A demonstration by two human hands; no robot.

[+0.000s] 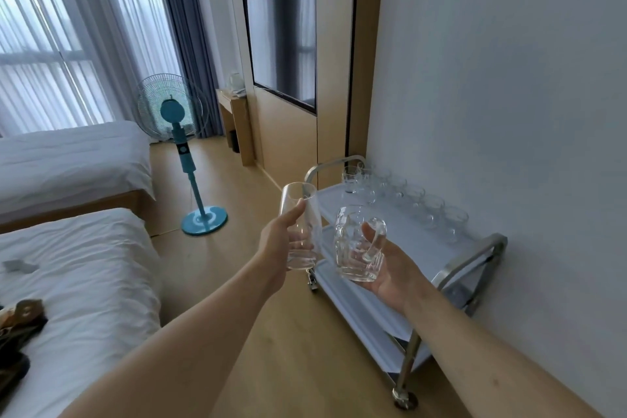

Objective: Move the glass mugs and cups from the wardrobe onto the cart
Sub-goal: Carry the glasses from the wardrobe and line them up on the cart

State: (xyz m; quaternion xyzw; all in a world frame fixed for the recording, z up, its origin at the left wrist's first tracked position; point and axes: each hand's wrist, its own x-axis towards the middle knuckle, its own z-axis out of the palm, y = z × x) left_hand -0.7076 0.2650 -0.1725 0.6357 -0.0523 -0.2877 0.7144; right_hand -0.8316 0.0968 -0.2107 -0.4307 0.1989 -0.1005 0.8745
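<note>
Inspector: Nearest the cart (pixel 400 234), on its bed-facing side, both hands are loaded. Left hand (pixel 283 241) wraps a tall plain tumbler (pixel 300 224); right hand (pixel 386 268) curls round a dimpled handled mug (pixel 358 244).

Clerk: Step?

Inspector: Delivery, judged. Both glasses hang in the air beside the cart's top shelf, not yet set down.

Clerk: Next?

Inspector: Lowering each upright onto bare shelf, short of the row of glass cups (pixel 414 200) along the cart's wall side.
</note>
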